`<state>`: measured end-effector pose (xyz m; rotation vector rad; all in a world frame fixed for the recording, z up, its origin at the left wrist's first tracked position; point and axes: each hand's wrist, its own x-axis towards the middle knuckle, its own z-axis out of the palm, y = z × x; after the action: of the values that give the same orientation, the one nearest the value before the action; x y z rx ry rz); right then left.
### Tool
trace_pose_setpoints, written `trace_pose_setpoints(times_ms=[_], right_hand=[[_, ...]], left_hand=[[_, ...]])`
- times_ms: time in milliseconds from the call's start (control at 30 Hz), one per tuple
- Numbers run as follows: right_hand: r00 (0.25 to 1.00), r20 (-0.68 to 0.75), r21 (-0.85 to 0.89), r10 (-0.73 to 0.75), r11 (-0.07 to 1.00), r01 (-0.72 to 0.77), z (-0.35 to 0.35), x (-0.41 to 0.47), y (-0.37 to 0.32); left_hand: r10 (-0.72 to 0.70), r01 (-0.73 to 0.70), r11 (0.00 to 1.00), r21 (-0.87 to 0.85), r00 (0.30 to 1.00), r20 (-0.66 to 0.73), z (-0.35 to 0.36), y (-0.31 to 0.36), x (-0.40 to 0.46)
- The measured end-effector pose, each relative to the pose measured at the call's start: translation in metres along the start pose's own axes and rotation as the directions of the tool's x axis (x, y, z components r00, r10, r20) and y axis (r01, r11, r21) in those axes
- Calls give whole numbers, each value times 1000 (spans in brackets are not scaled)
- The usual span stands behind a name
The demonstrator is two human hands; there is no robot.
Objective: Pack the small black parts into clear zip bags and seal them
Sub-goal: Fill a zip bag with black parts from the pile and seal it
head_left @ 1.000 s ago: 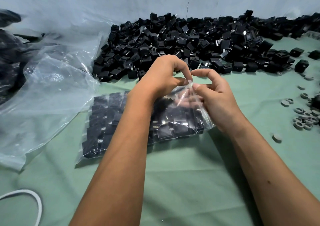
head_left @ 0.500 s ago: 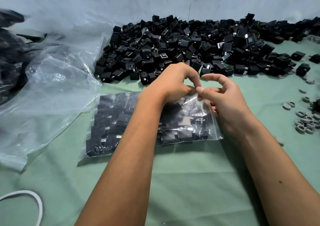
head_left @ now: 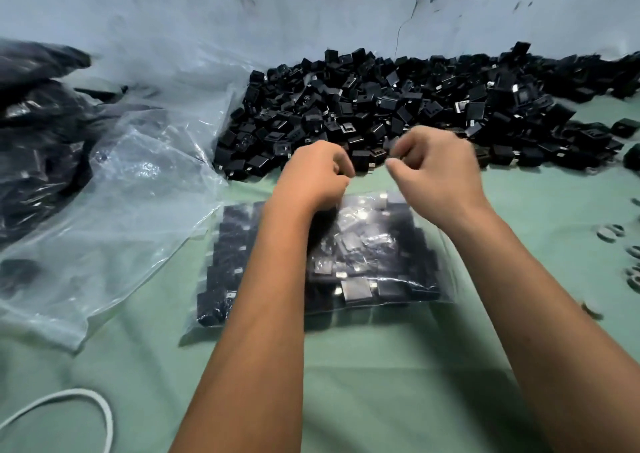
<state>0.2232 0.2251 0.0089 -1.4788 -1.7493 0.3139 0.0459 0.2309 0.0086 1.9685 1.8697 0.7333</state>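
Head view: green cloth [head_left: 381, 393]; cracked pale wall [head_left: 311, 12]; left hand [head_left: 311, 175], right hand [head_left: 436, 168] grip curled, contents unclear.

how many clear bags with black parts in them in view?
1 for sure: the filled zip bag on the green cloth, under both forearms. The crumpled clear plastic at left is too blurred to tell whether it holds parts.

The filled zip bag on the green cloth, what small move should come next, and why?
Probably bring both hands back down to pinch along the bag's far edge and check the seal. The filled bag lies flat, packed with black parts. The left hand and right hand hover with curled fingers near its far edge, beside the loose pile. Blur hides whether the zip is closed.
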Motion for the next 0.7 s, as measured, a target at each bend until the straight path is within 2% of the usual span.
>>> trace_pose_setpoints(times_ms=[67, 133, 233, 300, 533, 600, 700], right_hand=[[978, 200, -119, -54, 990, 79, 13, 18, -20], [925, 370, -206, -90, 962, 176, 30, 34, -37], [845, 521, -318, -119, 892, 322, 59, 49, -52], [817, 564, -341, -117, 868, 360, 74, 53, -53], [871, 483, -306, -85, 916, 259, 86, 50, -47], [910, 406, -250, -80, 949, 195, 76, 45, -46], [978, 201, -74, -51, 995, 67, 48, 28, -32]], left_hand=[[-103, 105, 994, 23, 993, -57, -6, -10, -1], [-201, 199, 980, -24, 974, -102, -11, -18, -2], [-275, 268, 961, -71, 952, -131, -15, -25, -4], [-286, 276, 957, -85, 947, -147, -16, -28, -3], [-305, 283, 950, -134, 934, -188, -16, -26, -4], [-285, 261, 955, -142, 940, -189, -16, -24, -4], [-225, 203, 970, -133, 958, -178, -14, -17, -2]])
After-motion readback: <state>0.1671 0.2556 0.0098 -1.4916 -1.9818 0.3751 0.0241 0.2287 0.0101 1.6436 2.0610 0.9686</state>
